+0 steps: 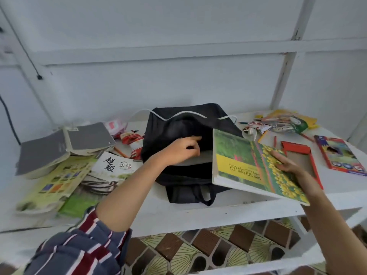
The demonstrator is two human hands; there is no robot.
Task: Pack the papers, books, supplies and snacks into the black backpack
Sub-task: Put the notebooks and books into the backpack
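Left hand [181, 150] is pinching the black backpack [182, 177] open — right hand [289, 164], fingers [279, 156] spread, is gripping the green book [238, 155]; slotting it inside likely comes next.

A loose striped cloth sleeve [79, 249] covers the left upper arm. It is slate-blue, crossed by dark red bands and thin white lines, and its bunched cuff ends near the elbow. Below the cuff the left forearm [129, 193] is bare down to the left hand [181, 149]. The right forearm [325, 215] and right hand [286, 163] are bare too, as far as the lower edge shows.
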